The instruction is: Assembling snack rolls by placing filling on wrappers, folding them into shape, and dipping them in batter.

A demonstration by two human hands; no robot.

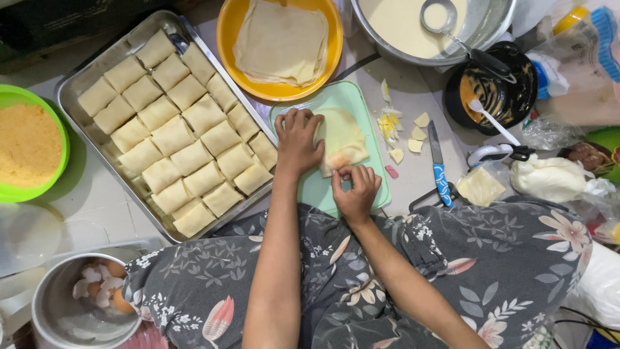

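Observation:
A thin pale wrapper lies partly folded on a mint-green cutting board in front of me. My left hand presses flat on its left side. My right hand pinches its near edge, fingers curled over the fold. A metal tray to the left holds several finished folded rolls in rows. Behind the board a yellow bowl holds a stack of flat wrappers.
A green bowl of breadcrumbs sits far left, a metal pot with eggshells near left. A large pan of batter with a ladle, a dark pot with a spoon, a blue-handled knife and cheese pieces lie right.

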